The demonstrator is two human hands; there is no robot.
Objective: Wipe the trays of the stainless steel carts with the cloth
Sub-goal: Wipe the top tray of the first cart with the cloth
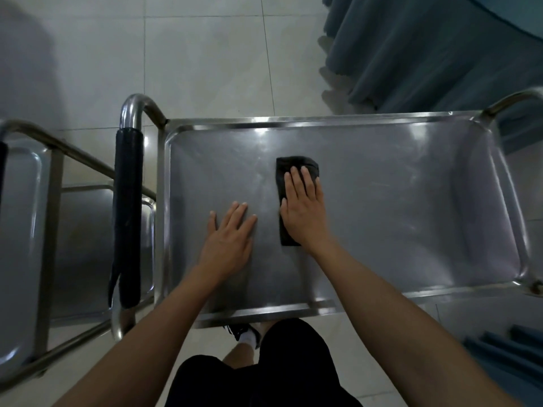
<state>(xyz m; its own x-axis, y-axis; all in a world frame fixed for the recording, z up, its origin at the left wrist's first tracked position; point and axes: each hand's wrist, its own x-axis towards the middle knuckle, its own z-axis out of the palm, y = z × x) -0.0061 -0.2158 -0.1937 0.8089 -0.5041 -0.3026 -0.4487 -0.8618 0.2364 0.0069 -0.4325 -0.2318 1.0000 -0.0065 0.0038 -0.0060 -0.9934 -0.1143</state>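
A stainless steel cart's top tray (pixel 396 207) fills the middle of the view. A dark folded cloth (pixel 289 167) lies flat near the tray's centre. My right hand (pixel 304 210) presses flat on the cloth, fingers together and pointing away from me. My left hand (pixel 230 233) rests palm-down on the bare tray just left of the cloth, fingers spread, holding nothing. The cloth's near end shows under my right wrist.
A second steel cart (pixel 26 230) stands at the left, its trays visible. The first cart's handle with a black grip (pixel 127 218) sits between them. Blue-grey curtain fabric (pixel 411 48) hangs at the back right. Tiled floor surrounds the carts.
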